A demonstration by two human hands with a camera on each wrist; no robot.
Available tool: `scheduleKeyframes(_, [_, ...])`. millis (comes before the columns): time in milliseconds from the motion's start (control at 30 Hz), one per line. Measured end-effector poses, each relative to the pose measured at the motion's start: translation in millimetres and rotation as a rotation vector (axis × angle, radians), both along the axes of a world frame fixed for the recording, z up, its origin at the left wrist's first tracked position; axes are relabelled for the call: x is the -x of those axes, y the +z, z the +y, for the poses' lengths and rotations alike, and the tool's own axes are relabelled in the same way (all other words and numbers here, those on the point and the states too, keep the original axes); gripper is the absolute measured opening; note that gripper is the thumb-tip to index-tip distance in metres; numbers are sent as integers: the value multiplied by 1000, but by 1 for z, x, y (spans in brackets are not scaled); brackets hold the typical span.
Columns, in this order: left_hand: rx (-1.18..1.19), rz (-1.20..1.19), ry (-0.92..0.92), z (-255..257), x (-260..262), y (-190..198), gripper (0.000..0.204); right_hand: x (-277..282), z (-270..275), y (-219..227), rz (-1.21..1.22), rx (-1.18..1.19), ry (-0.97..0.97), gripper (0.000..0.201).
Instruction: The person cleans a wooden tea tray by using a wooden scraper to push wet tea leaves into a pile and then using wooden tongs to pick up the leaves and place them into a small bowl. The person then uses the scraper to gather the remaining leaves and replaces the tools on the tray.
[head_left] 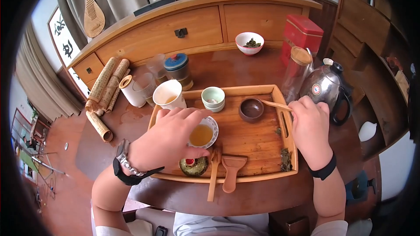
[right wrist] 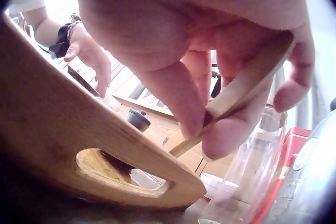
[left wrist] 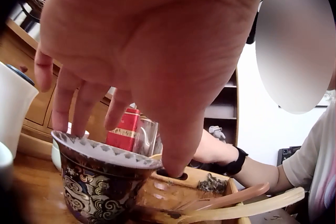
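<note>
My left hand (head_left: 168, 131) is spread palm down over a gaiwan bowl (left wrist: 100, 192) with a dark, gold-patterned outside and amber tea inside. In the left wrist view its fingertips and thumb come right at the bowl's rim. My right hand (head_left: 310, 124) pinches a thin wooden tea stick (head_left: 276, 105) between thumb and fingers, above the tray's right side. The stick's far tip reaches the rim of a small dark brown cup (head_left: 251, 116). A patterned lid (head_left: 197, 168) with a red knob lies in front of the gaiwan bowl, partly under my left thumb in the head view.
The wooden tray (head_left: 262, 178) also holds stacked celadon cups (head_left: 213, 105), a white pitcher (head_left: 168, 91), a wooden fork (head_left: 213, 177), a wooden scoop (head_left: 232, 172) and wet leaves (head_left: 285, 160). Beyond its right side stand a glass jar (head_left: 297, 74), steel kettle (head_left: 321, 85) and red tin (head_left: 302, 30).
</note>
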State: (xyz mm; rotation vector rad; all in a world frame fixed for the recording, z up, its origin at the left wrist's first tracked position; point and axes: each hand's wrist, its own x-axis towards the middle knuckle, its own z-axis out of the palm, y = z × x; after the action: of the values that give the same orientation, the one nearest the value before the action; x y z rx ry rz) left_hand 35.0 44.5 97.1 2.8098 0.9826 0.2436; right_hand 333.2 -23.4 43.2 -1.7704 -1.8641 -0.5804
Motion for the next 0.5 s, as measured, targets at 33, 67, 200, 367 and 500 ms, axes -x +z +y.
scheduleKeyframes(33, [10, 27, 11, 0, -3, -1, 76, 0, 0, -1, -19, -6, -16, 19])
scheduleKeyframes(67, [21, 52, 22, 0, -5, -2, 77, 0, 0, -3, -15, -5, -10, 19])
scheduleKeyframes(200, [53, 37, 46, -1, -9, -2, 79, 0, 1, -7, 14, -17, 1, 17])
scheduleKeyframes(367, [-29, 26, 82, 1, -14, 18, 86, -3, 2, -8, 37, -53, 24, 18])
scheduleKeyframes(500, [-97, -230, 109, 22, -1, 44, 86, -2, 2, -9, 50, -55, 29, 17])
